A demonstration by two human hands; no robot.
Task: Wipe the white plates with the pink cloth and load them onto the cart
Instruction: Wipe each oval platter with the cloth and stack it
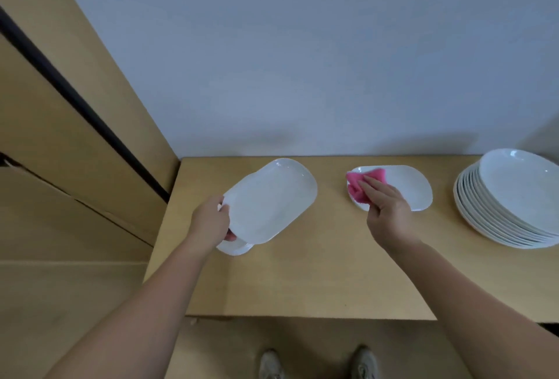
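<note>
Step in hand: wiping. The right hand [387,206] lays extended fingers [370,185] on the pink cloth [358,183], pressing it onto the left end of the wiped plate [406,186], which lies flat on the surface [302,281]. The left hand [210,221] grasps the near end of the held plate [269,200], tilted above a lower plate [234,248] under those fingers.

Next move, by judgement: sweep the cloth rightward, away from the fingertips. No cart is in view.

The plate stack [508,206] stands well right of the right fingers. Bare surface lies between the hands.
</note>
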